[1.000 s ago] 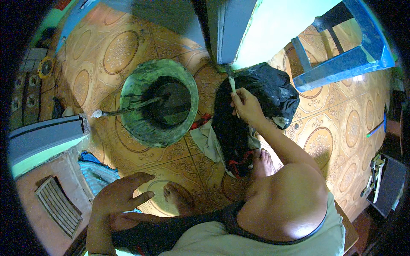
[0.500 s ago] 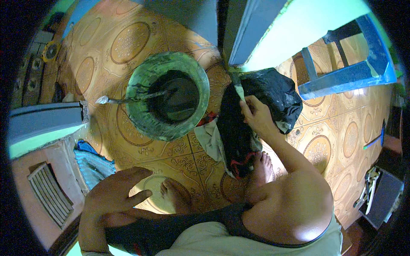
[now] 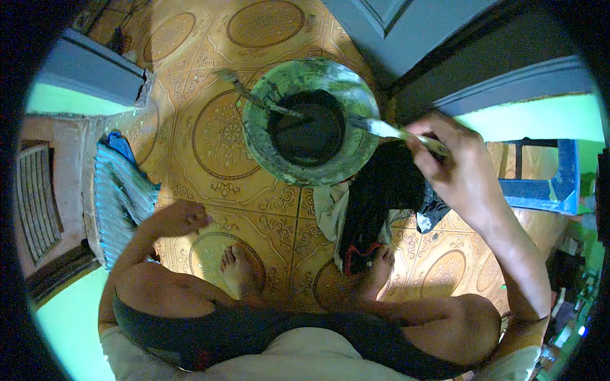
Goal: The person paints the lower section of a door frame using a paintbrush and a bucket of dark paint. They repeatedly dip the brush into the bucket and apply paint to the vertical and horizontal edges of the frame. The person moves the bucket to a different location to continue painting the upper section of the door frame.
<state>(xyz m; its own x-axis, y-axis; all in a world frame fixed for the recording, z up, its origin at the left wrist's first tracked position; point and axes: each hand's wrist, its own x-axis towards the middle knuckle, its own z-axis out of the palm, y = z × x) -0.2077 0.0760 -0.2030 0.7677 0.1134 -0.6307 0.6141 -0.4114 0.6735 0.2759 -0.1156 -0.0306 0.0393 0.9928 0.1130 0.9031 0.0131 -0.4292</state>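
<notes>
My right hand (image 3: 454,155) grips a paintbrush (image 3: 384,130) by its handle. The brush's dark bristles reach over the right inner side of a paint-smeared bucket (image 3: 264,149). Dark liquid (image 3: 308,136) fills the bottom of the bucket, and a stick (image 3: 251,95) leans in it, its coated end sticking out over the left rim. My left hand (image 3: 183,217) hangs beyond my left knee with its fingers curled in, apparently holding nothing.
Black and pale cloth (image 3: 365,216) lies between the bucket and my right foot. A blue plastic stool (image 3: 540,193) stands to the right. At left, a striped cloth (image 3: 124,197) lies by the wall. A grey door (image 3: 426,38) stands beyond the bucket.
My right hand has lifted the paintbrush from beside the wall edge and brought it over the bucket. My left hand's fingers, spread before, are now curled in. The view has shifted to the right.
</notes>
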